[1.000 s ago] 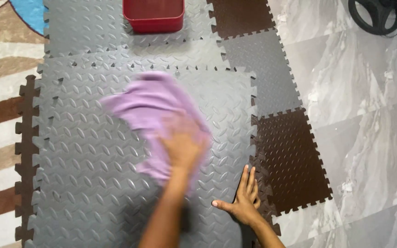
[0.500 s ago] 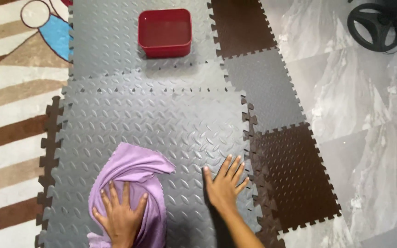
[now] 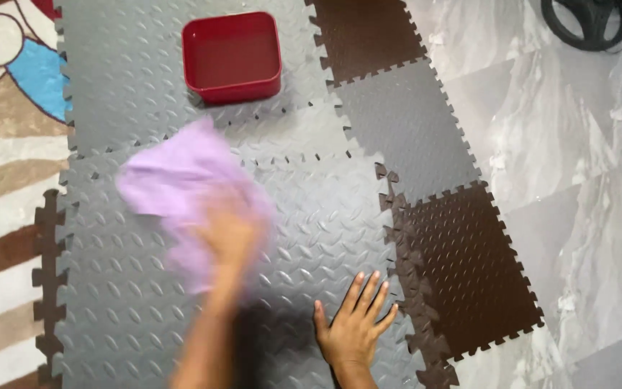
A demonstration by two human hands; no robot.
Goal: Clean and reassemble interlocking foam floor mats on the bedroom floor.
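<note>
- Moved up from lower left toward frame middle: left hand (image 3: 230,234), blurred, pressed flat on purple cloth (image 3: 174,180).
- Right hand (image 3: 354,328) spread open, empty, flat on grey foam mat (image 3: 311,216).
- Red tub (image 3: 232,56) up top.

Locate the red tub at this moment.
In the head view the red tub sits top centre on the grey foam mat, just beyond the purple cloth under the left hand.

A red square tub (image 3: 232,56) (upright), striped rug (image 3: 1,187), marble floor (image 3: 577,180).
</note>
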